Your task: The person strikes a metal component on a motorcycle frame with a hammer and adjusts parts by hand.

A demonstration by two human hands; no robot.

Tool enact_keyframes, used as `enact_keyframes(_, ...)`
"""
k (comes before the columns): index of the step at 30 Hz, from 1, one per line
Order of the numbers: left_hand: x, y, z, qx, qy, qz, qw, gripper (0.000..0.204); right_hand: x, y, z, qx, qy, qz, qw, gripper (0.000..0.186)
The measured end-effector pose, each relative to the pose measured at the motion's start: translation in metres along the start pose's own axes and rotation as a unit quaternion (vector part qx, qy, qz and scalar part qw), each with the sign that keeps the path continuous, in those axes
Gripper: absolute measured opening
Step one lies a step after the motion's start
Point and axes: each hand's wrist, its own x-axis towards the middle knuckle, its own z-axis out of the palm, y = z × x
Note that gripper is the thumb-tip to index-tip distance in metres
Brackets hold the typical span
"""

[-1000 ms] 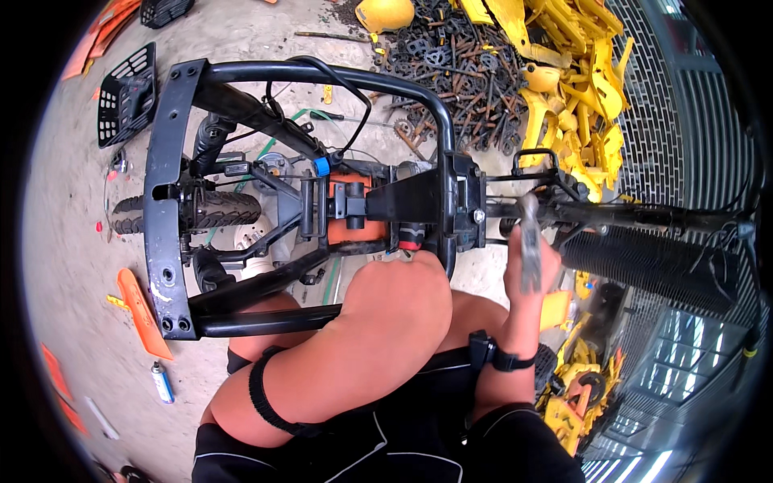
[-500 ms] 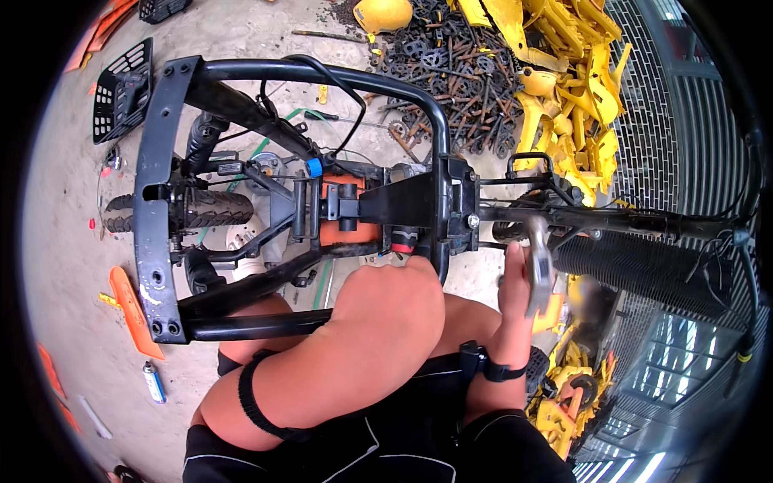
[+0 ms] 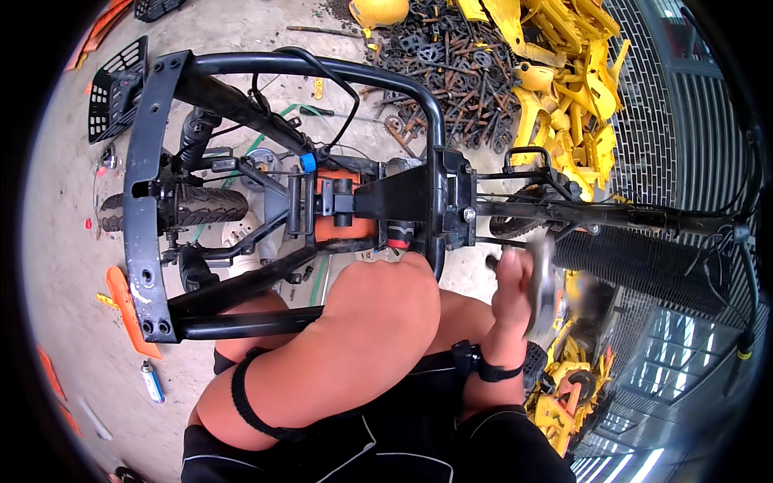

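My left hand (image 3: 378,291) is closed beside the lower bar of a black motorbike-like frame (image 3: 258,322). Its fingers are turned down and hidden, so what they grip does not show. Just beyond the knuckles a red and black cylindrical part (image 3: 400,234) peeks out. To the right, my right hand (image 3: 510,291) is wrapped around a hammer (image 3: 544,290). The grey metal head is smeared by motion, and a dark handle end sticks out on the hand's left side. An orange part (image 3: 334,228) sits inside the frame, near a blue cap (image 3: 308,163).
A wheel (image 3: 213,208) lies at the frame's left end. Rusty metal parts (image 3: 451,72) and yellow plastic panels (image 3: 555,88) are heaped at the far side. An orange panel (image 3: 129,310) and a spray can (image 3: 151,381) are on the floor at left.
The hammer in my right hand has swung lower and tilted, with its head now blurred. My left hand stays closed in place. The whole view has shifted slightly.
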Motion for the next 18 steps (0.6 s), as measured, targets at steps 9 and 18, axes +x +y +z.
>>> enact_keyframes(9, 0.000, 0.002, -0.002, 0.004, 0.007, -0.007, 1.000, 0.019, 0.017, 0.029, 0.020, 0.001, -0.014, 0.198, 0.980, 0.029)
enact_keyframes(18, 0.001, 0.001, 0.005, 0.002, 0.013, 0.000, 1.000, 0.021, 0.001, -0.009, 0.014, 0.137, -0.097, -0.101, 0.981, 0.028)
